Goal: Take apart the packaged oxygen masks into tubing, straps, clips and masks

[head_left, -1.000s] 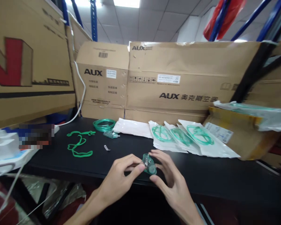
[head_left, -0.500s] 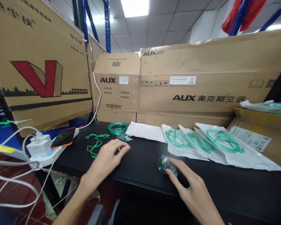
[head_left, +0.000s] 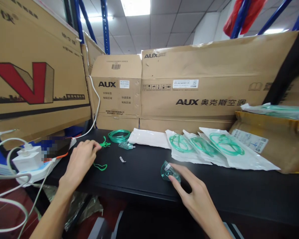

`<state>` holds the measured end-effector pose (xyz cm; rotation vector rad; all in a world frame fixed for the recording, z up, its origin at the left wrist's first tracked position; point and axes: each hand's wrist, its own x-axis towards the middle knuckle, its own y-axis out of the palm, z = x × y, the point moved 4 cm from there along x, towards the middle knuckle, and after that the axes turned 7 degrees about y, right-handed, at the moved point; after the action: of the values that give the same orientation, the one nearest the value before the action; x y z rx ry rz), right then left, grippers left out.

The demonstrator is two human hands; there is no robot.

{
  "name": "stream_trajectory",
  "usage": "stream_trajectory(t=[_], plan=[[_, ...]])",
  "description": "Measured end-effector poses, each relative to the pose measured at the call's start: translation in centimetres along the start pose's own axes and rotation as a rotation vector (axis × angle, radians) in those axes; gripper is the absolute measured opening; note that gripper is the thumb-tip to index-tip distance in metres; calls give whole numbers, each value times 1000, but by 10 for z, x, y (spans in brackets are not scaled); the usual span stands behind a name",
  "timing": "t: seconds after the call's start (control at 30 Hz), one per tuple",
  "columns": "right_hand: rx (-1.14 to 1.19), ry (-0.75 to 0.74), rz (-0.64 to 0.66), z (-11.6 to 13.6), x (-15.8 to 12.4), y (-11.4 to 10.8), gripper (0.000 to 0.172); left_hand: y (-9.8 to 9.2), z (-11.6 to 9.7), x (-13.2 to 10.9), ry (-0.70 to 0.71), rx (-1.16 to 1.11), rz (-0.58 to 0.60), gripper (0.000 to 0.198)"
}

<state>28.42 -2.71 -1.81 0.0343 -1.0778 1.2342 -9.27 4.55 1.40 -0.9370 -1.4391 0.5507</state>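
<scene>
In the head view, my right hand [head_left: 193, 184] holds a clear green oxygen mask [head_left: 169, 172] between thumb and fingers, low over the black table. A small pale strip sits on the mask's edge. My left hand [head_left: 81, 161] is closed in a pinch on a thin green elastic strap [head_left: 105, 144]. Part of that strap is hidden behind the hand, and a loop of it lies lower on the table. A small white strip [head_left: 122, 159] rests on the table between my hands. Behind it lie a clear green cup-like piece with a nozzle [head_left: 126, 145] and coiled green tubing [head_left: 119, 135].
A flat white packet [head_left: 149, 138] and several clear bags with green tubing [head_left: 180, 146] line the table's back. Cardboard boxes [head_left: 194, 66] wall the far side. At left stand a white charger on a power strip [head_left: 28, 157], cables and a phone. A brown carton [head_left: 254, 132] stands at right.
My left hand has moved left from the table's middle to the green strap, which is now bunched at the fingertips. The white strip lies uncovered. My right hand still holds the mask.
</scene>
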Motion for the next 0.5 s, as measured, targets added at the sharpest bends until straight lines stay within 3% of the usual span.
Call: stream_trajectory(t=[0.1,0.2,0.3,0.4,0.5], plan=[[-50,26,-13,-1,0,-2,25,-20,-45,16,112,-54,-80,21],[-124,62,-55,-9,-1,-14,26,-27,-111,18,406,-212,-129,15],[-203,104,-116,-26,-3,-34,29,-11,-169,5,679,-322,60,13],[-271,136,-134,-44,-4,-48,31,11,-192,-10,760,-357,200,17],[-304,145,-106,-53,-5,-52,34,26,-190,-19,747,-375,229,19]])
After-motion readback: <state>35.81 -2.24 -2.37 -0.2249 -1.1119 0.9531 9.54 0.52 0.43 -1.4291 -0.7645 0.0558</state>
